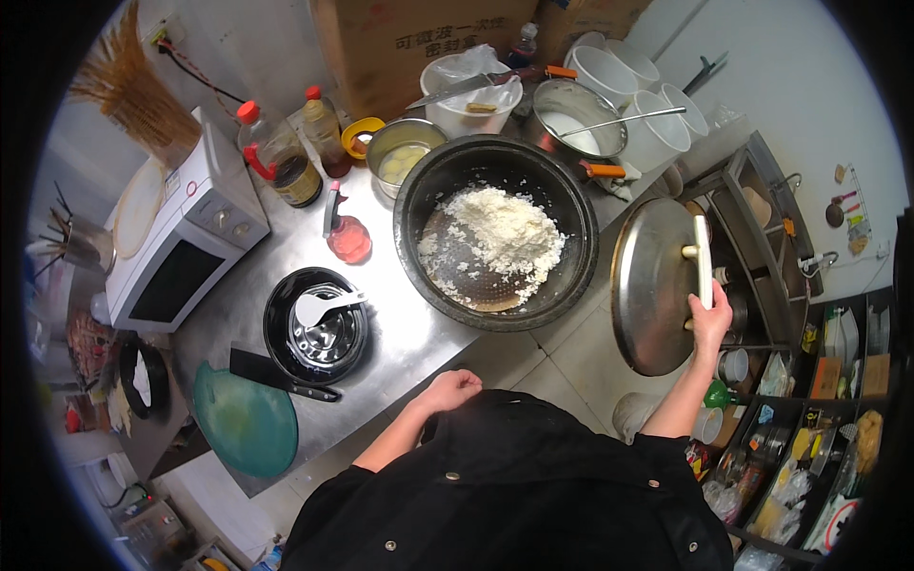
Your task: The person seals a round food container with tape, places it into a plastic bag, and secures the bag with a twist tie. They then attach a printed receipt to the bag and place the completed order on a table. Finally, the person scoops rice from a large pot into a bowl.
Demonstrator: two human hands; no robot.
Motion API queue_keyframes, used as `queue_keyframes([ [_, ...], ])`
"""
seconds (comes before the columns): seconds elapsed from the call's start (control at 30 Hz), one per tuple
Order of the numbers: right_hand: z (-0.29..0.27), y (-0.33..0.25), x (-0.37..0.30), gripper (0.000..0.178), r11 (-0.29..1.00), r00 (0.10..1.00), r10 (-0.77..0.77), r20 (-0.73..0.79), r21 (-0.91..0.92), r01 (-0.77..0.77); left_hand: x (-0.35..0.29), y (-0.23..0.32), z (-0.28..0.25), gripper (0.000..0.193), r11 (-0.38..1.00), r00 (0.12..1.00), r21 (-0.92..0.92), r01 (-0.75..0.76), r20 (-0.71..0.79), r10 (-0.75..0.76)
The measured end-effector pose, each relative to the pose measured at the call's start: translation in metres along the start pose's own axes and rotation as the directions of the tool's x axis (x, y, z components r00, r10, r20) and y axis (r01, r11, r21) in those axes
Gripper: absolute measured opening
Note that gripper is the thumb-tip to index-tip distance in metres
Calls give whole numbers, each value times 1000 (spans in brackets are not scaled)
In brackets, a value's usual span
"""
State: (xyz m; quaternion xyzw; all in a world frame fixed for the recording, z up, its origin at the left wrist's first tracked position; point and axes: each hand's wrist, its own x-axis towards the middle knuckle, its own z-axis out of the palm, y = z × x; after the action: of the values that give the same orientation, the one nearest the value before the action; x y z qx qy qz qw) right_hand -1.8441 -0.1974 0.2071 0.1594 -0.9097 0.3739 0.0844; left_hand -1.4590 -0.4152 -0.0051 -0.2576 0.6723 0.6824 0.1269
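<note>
A large round metal lid (pixel 647 285) is held tilted, well off the table, to the right of a big dark pot. My right hand (pixel 710 322) grips it by its long pale handle. White cooked rice (pixel 505 228) is heaped inside the uncovered pot (pixel 411 276), mostly toward its right side, with loose grains over the perforated bottom. In front of my body, near the table's front edge, my left hand (pixel 451 390) is curled closed, and no object shows in it. The nearest thing to its left is a black bowl (pixel 276 347) with a white rice paddle (pixel 324 306) in it.
A cleaver (pixel 283 376) lies across the edge of a green cutting board (pixel 243 428). Behind stand sauce bottles (pixel 296 181), a metal bowl of eggs (pixel 381 157), a saucepan (pixel 609 143) and white tubs (pixel 657 128). A microwave (pixel 190 238) is at left, loaded shelves (pixel 800 447) at right.
</note>
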Motion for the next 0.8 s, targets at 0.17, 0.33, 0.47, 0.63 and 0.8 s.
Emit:
queue_keyframes([
  [0.17, 22, -20, -12, 49, 997, 996, -71, 46, -29, 72, 6, 20, -10, 22, 999, 1000, -13, 29, -2, -29],
  [0.33, 67, -76, -18, 48, 979, 960, -205, 192, 30, 203, 13, 19, -7, 21, 995, 997, -68, 69, 48, -66],
  [0.47, 110, -129, -25, 48, 933, 887, -333, 321, -20, 358, 12, 13, -5, 20, 993, 997, -98, 65, 47, -60],
  [0.63, 170, -176, -34, 47, 875, 802, -431, 413, -26, 483, 3, 14, -12, 22, 996, 998, -69, 51, -26, -53],
  [0.8, 205, -191, -34, 47, 809, 756, -511, 409, -68, 584, -8, 9, -17, 22, 999, 993, -15, 41, -107, -43],
])
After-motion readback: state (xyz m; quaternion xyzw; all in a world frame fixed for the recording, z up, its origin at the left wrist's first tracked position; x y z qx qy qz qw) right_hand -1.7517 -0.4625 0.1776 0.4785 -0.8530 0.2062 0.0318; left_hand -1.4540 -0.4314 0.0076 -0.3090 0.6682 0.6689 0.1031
